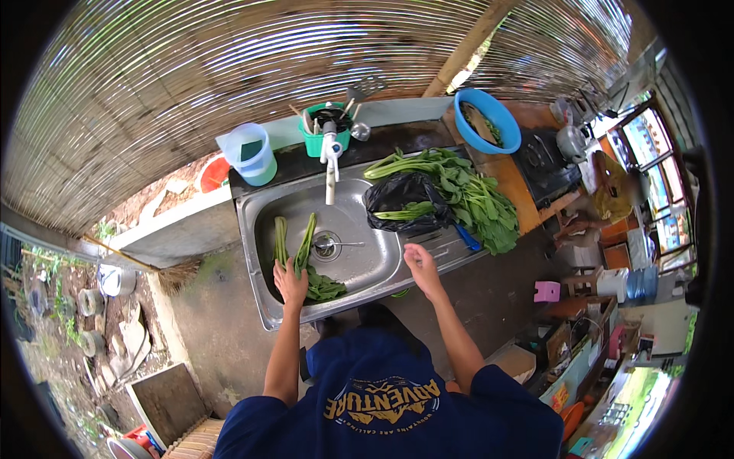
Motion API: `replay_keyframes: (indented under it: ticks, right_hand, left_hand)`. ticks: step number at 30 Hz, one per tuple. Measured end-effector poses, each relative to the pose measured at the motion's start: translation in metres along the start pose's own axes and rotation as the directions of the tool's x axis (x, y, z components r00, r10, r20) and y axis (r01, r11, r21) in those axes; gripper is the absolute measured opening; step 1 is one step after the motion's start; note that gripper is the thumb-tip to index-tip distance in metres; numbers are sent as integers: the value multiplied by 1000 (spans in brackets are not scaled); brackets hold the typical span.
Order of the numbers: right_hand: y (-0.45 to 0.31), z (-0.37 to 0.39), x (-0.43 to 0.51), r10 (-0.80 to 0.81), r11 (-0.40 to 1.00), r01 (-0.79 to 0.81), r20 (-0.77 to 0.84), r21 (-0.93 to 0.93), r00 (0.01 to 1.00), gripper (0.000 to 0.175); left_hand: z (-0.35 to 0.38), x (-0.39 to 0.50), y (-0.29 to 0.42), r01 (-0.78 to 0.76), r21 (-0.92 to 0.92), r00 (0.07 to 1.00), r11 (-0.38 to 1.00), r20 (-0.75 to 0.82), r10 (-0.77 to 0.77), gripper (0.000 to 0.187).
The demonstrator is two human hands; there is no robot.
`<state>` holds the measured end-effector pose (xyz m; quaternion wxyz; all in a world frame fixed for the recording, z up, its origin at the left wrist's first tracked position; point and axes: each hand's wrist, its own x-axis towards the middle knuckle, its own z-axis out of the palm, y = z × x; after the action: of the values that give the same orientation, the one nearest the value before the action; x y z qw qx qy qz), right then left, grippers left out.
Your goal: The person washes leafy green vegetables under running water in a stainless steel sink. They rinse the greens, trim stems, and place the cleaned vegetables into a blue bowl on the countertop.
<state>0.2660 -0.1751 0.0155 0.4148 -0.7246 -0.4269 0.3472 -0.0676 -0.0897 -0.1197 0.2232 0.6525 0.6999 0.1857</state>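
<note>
In the left part of the steel sink basin [367, 269], my left hand [291, 282] rests over leafy greens [307, 249] with pale green stalks. Its fingers are spread, but whether they grip the stalks is hidden. My right hand [422, 267] hovers by the basin's right front rim, fingers loosely bent, with nothing seen in it. A metal spoon [347, 244] lies across the drain [327, 246]. On the drainboard is a black plastic bag [395, 198] with a few stalks in its mouth. A large heap of leafy greens [481, 212] lies beyond it, and a blue handle [467, 237] shows beneath.
The white faucet [331, 155] reaches over the basin. Behind stand a translucent bucket [252, 158] and a green utensil basket [315, 140]. A blue basin [487, 123] sits right, near a stove [545, 163] and kettle [571, 146]. Another person's leg [579, 225] shows farther right.
</note>
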Motion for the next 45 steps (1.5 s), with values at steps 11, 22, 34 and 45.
replay_keyframes:
  ticks: [11,22,34,45]
  right_hand:
    - [43,27,145,-436,494,428,210,-757,875,28]
    - [-2,-39,101,-579,779,599,154,-187,801,28]
    - [-40,-40,116,-362,696,177,128,695,923,22]
    - [-39,-23,137,66,407,95,-133,908,989,27]
  left_hand:
    - [-8,-28,68,21,-428,996,904,85,17,32]
    - [17,-18,204,199,-826,969,527,245,18,52]
    - [-18,-1,224,35,-996,965,79,13,-261,19]
    - [-126,-61,95,-198,-969,763,-149,-57,-643,37]
